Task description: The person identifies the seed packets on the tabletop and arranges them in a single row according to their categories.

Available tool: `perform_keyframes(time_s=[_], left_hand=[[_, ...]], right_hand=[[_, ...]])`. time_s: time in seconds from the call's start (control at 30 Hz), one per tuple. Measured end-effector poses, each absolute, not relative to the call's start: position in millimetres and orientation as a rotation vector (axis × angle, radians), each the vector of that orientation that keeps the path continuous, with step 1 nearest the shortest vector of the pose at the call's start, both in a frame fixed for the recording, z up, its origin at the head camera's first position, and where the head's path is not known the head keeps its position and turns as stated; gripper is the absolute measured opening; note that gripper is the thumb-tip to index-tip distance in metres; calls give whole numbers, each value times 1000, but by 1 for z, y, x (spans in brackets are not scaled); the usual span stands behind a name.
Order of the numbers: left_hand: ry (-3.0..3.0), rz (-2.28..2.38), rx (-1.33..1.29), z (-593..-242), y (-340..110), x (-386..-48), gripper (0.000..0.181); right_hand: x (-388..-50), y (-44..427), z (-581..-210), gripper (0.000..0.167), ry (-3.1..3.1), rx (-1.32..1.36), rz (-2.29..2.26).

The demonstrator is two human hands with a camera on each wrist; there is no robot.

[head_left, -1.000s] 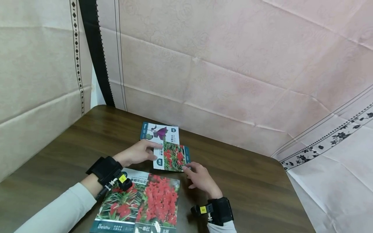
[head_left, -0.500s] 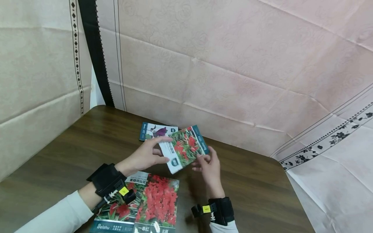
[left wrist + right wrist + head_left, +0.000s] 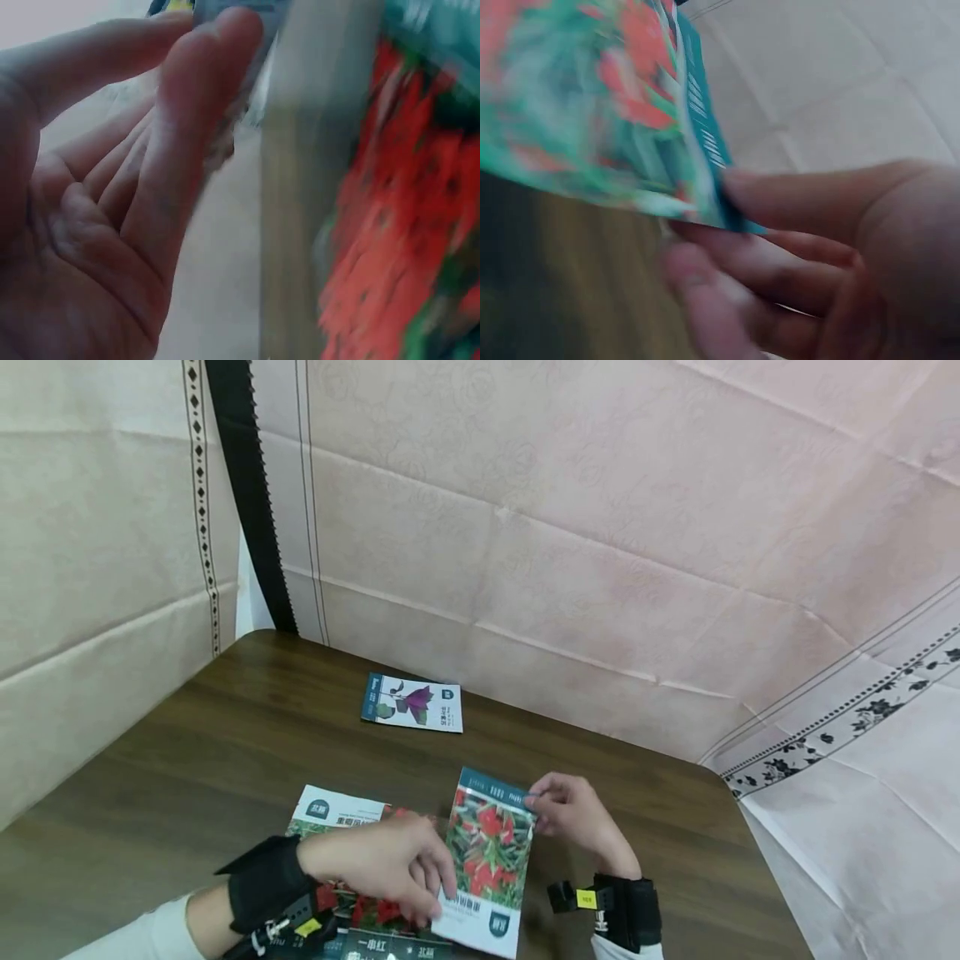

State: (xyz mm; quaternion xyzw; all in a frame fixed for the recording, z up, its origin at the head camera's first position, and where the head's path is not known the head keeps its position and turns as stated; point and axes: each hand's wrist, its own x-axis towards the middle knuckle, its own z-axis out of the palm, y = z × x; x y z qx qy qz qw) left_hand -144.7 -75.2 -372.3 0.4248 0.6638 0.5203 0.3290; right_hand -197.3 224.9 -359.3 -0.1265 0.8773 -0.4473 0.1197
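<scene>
A packet with red flowers and a teal band (image 3: 489, 852) is held upright-to-tilted between both hands in the head view. My right hand (image 3: 581, 817) pinches its teal corner; the right wrist view shows the thumb (image 3: 795, 199) over the packet (image 3: 630, 97). At the packet's lower left edge, the fingers of my left hand (image 3: 390, 864) pinch its white end. Beneath the left hand and wrist lie larger flower packets (image 3: 341, 803), partly hidden. In the left wrist view, the left hand (image 3: 150, 150) is beside a blurred red-flower packet (image 3: 412, 225).
A small white packet with a purple flower (image 3: 417, 702) lies near the back edge of the brown wooden table (image 3: 630, 777). Patterned cloth (image 3: 600, 527) hangs behind the table, and more cloth hangs at the left.
Lifted off the purple-flower packet, the red-flower packet has moved toward the table's front and turned, its teal band now facing the back. Both hands moved with it, the left over the larger packets.
</scene>
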Motion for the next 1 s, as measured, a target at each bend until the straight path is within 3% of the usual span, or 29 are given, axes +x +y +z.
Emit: perform_keyframes(time_s=[0.4, 1.0], left_hand=[[1540, 1101, 1137, -394, -72, -137, 37], [1679, 1026, 1284, -396, -69, -139, 32]], right_hand=[[-202, 213, -389, 14, 2476, -381, -990], [-201, 204, -399, 17, 2635, -366, -921]])
